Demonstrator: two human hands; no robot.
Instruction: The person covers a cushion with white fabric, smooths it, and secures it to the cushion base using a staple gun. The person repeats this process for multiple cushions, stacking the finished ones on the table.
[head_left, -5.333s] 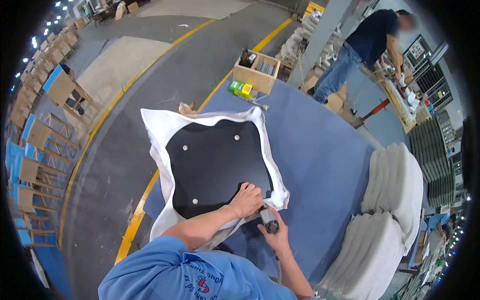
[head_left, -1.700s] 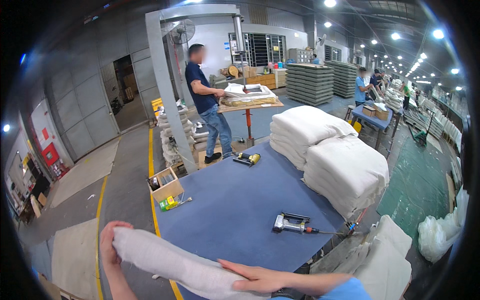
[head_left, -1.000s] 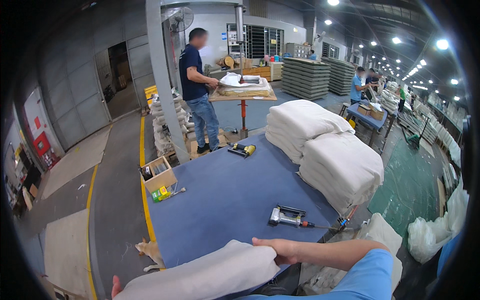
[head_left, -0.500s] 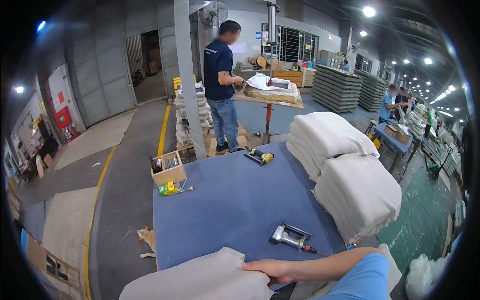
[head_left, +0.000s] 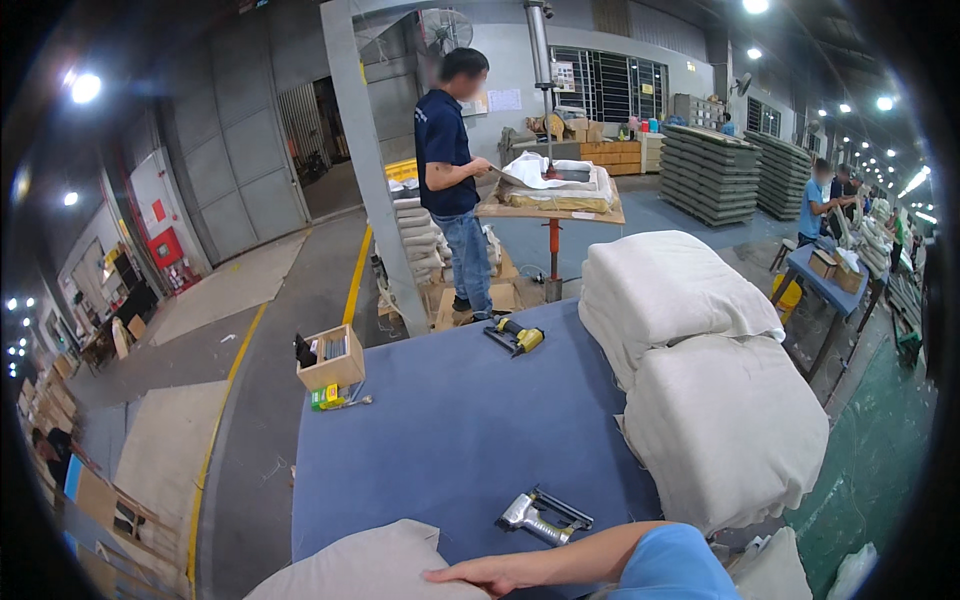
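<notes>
At the near edge of the blue-topped table (head_left: 420, 440), a beige fabric-covered cushion (head_left: 360, 565) is partly cut off by the lower rim. My right hand (head_left: 480, 573) grips its right edge, with the forearm and light blue sleeve coming in from the lower right. Just beyond that forearm lies a silver pneumatic staple gun (head_left: 540, 517). My left hand is out of view. Two piles of similar beige cushions (head_left: 715, 420) take up the table's right side.
A black and yellow staple gun (head_left: 515, 336) rests at the table's far edge. At the far left corner stands a wooden box (head_left: 333, 360) of staples, beside a small green and yellow carton (head_left: 325, 398). Past a grey post (head_left: 370, 160), a person (head_left: 452, 180) works at another table.
The view has shifted, so the table and hand appear lower and further left. My right hand keeps hold of the cushion. The other person's arms have moved slightly.
</notes>
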